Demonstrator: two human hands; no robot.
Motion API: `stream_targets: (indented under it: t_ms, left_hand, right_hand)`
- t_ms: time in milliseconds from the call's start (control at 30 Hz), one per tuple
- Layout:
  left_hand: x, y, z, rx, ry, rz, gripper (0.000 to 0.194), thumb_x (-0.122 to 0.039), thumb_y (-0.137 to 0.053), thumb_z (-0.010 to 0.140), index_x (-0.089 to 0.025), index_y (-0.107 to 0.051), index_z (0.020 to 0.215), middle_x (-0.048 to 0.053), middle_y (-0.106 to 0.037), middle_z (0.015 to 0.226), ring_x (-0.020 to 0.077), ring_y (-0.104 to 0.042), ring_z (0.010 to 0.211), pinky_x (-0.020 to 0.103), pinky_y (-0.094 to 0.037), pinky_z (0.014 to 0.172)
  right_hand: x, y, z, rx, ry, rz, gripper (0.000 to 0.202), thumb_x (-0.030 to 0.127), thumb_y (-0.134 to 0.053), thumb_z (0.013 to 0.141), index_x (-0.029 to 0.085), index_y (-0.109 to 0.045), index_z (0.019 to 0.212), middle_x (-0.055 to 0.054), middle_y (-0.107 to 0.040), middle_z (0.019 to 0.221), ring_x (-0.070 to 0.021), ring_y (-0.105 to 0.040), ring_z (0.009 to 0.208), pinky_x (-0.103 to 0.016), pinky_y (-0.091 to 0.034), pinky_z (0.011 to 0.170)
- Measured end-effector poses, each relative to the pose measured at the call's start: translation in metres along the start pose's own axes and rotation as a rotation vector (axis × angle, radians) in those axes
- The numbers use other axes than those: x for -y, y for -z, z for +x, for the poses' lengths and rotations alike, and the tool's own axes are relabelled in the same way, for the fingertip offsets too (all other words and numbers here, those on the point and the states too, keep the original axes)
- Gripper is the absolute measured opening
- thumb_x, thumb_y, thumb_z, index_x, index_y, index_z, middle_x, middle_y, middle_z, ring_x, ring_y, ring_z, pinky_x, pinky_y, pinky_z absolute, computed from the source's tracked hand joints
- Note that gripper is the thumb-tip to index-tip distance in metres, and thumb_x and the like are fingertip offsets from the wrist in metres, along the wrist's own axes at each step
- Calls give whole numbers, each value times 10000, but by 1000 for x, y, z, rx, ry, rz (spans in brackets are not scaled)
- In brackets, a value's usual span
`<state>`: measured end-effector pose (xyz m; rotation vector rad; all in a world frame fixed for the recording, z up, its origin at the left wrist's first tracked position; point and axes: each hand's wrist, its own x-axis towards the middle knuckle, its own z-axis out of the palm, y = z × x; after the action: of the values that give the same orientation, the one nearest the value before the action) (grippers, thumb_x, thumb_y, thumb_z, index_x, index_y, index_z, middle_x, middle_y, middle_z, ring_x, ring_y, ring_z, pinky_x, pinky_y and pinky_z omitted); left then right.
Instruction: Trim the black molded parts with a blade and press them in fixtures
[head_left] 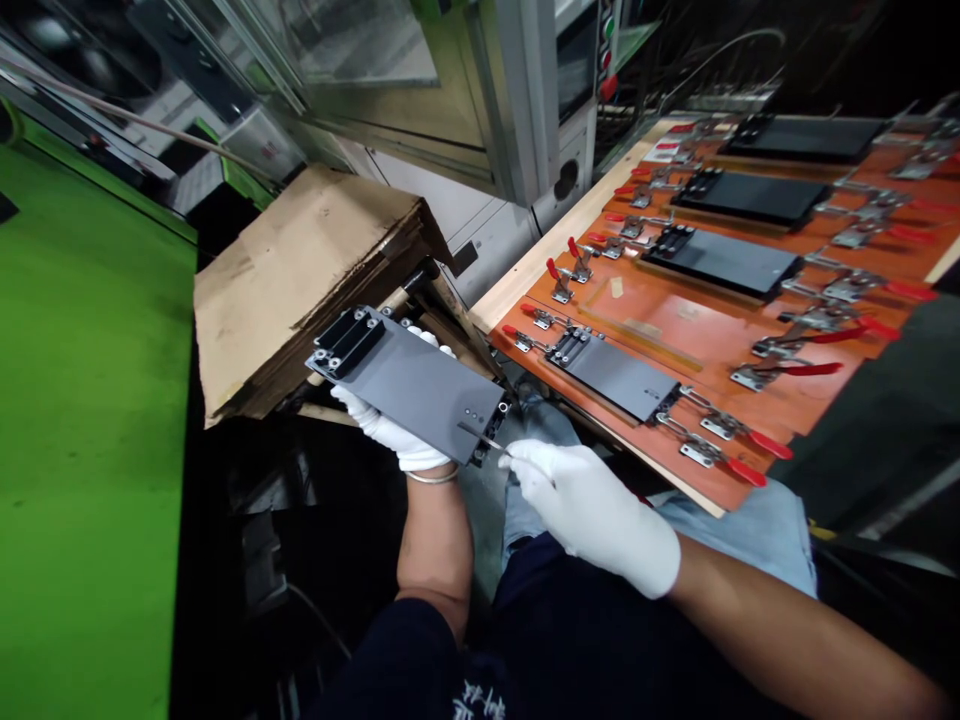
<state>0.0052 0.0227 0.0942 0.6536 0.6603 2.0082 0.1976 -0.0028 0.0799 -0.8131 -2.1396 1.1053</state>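
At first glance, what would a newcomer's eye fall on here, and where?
The bright green panel at left probably strikes first. Mid-picture, the gloved left hand holds a gray plate, and the right hand a thin tool over its lower end. On the right, red-handled clamps stand on an orange board.

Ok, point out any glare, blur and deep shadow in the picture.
Head view: pale sheen on the orange board; head view: softness in the upper-left machinery, while the held grey panel looks clearer; head view: near-black shadow below the cardboard.
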Motion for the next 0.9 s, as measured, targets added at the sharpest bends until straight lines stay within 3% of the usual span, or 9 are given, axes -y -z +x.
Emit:
stream_targets:
  t_ms: [100,300,533,700,833,900]
  left_hand:
    - [2,0,1,16,0,-18,593,-776,-491,854,-301,-692,1147,68,-690,1144,278,-597,1169,436,-502,982]
    - [5,-2,4,-6,8,-8,597,-782,-492,847,-294,-690,1127,70,-694,1098,279,-601,1141,431,-508,954]
    - [5,-3,3,-22,-7,54,645,-810,-505,812,-307,-675,1179,84,-683,1163,292,-590,1171,442,-503,964]
    - [8,-6,3,2,-40,33,683,-803,-437,859,-281,-652,1243,90,-686,1186,311,-600,1176,448,-495,959]
    - [9,-6,3,-3,-21,65,720,-830,-438,839,-283,-650,1255,92,-683,1218,323,-593,1195,461,-481,988]
    - [10,-6,3,10,-14,54,720,-828,-418,849,-281,-653,1253,95,-686,1217,326,-583,1215,468,-474,1003]
  right_hand:
    - [1,0,-3,3,0,-70,305,138,-400,967,154,-704,986,-76,-759,940,-209,-714,832,-310,-545,757]
    - [7,2,-8,159,-60,-50,270,162,-415,966,190,-603,774,-2,-644,668,-161,-615,606,-276,-445,611]
    - [4,0,-3,64,-61,-44,279,147,-395,973,171,-654,874,-51,-721,837,-198,-675,743,-303,-468,689]
    - [1,1,-4,147,-18,-46,265,159,-423,959,182,-615,778,-23,-673,723,-176,-633,653,-289,-446,638]
    - [-1,0,-3,59,-13,-55,274,160,-403,968,164,-670,902,-59,-720,842,-192,-667,759,-302,-471,706]
    - [0,-1,-3,87,-5,-64,269,165,-414,965,167,-670,879,-53,-713,821,-184,-653,728,-297,-468,687]
